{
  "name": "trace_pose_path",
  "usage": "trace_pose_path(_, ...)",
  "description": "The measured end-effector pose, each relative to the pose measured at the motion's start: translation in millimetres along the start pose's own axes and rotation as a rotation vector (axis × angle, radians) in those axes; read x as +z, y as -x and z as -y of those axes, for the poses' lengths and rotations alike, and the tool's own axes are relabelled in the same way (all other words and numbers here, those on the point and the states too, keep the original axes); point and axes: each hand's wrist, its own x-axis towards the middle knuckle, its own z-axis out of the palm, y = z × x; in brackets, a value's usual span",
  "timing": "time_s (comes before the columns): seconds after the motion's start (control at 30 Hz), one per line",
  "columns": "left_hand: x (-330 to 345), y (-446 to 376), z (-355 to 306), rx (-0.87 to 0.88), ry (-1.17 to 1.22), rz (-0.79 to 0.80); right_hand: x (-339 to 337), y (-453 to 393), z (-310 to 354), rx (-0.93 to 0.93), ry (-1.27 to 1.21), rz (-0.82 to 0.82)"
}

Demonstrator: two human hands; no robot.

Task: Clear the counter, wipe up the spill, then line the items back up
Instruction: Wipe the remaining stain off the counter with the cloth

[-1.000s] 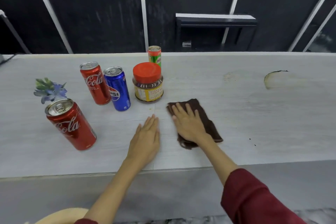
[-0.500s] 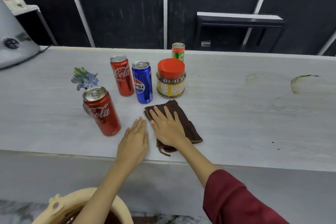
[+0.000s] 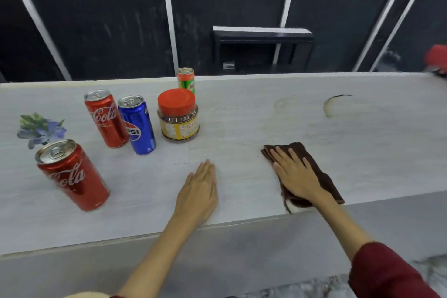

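1. Right hand (image 3: 296, 175) flat, fingers spread, pressing one cloth (image 3: 321, 176) under its palm.
2. Left hand (image 3: 199, 191) flat, fingers together, gripping nothing.
3. Beyond its fingertips: four cans (image 3: 136, 124), one jar (image 3: 178, 115).

- Your brown cloth (image 3: 312, 164) is lying flat near the counter's (image 3: 242, 113) front edge.
- Two Coca-Cola cans (image 3: 106, 118) (image 3: 72, 174), a Pepsi can (image 3: 137, 124), a red-lidded jar (image 3: 178, 115) and a green can (image 3: 186, 80) are standing upright, clustered left.
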Motion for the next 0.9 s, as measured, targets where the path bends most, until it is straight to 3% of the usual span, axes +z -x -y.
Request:
trace_pose_path(0.07, 9, -20, -18, 0.040, 0.002, 0.016, -1, -15, -1, 0.013, -0.008, 0.006)
trace_pose_path(0.17, 22, -51, -40, 0.067, 0.012, 0.050, 1, -8, 9, -0.116, -0.021, 0.046)
trace_pose_path(0.27, 36, -78, -57, 0.078, 0.004, 0.083, -4, 18, -27, -0.197, -0.043, 0.019)
trace_pose_path(0.4, 46, -113, -80, 0.074, -0.014, 0.095, -27, 20, -115, -0.041, -0.005, -0.043)
trace_pose_path(0.53, 53, -144, -98, 0.039, -0.005, 0.064, -46, -35, -167, 0.148, 0.012, -0.020)
trace_pose_path(0.7, 62, -162, -106, -0.049, -0.023, 0.004, -42, -119, -126, -0.090, -0.027, 0.037)
trace_pose_path(0.8, 67, -165, -114, -0.097, -0.026, -0.034, -35, -110, -109, -0.287, -0.036, 0.066)
trace_pose_path(0.9, 79, -159, -130, -0.109, -0.013, -0.038, -39, -78, -135, -0.378, -0.045, 0.082)
